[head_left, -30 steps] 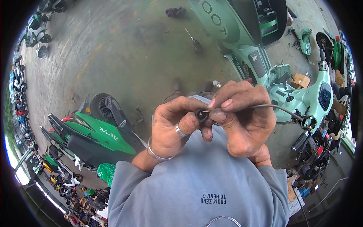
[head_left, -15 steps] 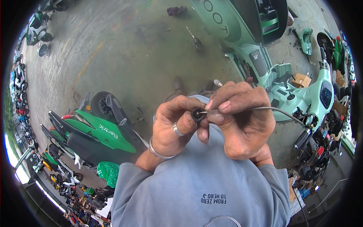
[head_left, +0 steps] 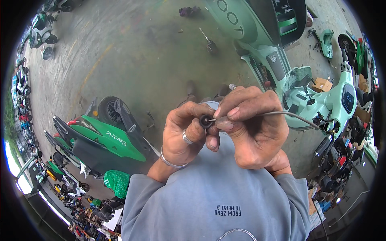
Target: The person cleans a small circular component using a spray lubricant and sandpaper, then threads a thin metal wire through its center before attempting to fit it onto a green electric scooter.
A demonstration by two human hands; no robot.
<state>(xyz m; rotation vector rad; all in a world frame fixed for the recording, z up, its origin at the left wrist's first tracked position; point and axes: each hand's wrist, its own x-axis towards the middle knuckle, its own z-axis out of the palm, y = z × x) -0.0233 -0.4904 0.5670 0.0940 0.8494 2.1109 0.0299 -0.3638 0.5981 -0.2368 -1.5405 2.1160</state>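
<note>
Held up before my chest, my left hand (head_left: 177, 132) pinches a small round black part (head_left: 206, 121) with a hollow centre between thumb and fingers. Facing it, my right hand (head_left: 257, 134) grips a thin grey cable (head_left: 295, 116) close to its end. A short, fine metal tip (head_left: 212, 120) pokes out past the right fingertips and reaches the part's opening; how deep it goes in I cannot tell. The cable runs off to the right, toward the handlebar of a mint-green scooter (head_left: 295, 98). Fingers of both hands nearly touch and are smudged dark.
A green and black scooter (head_left: 108, 138) is at the left. On the floor ahead lie a screwdriver-like tool (head_left: 209, 42) and a dark cloth (head_left: 189, 11). A cardboard box (head_left: 321, 84) sits by the mint scooter. Piled vehicle parts (head_left: 341, 156) fill the right edge.
Both hands have shifted slightly left together, with the black part turned a little and still held against the cable's tip. Both grips are kept.
</note>
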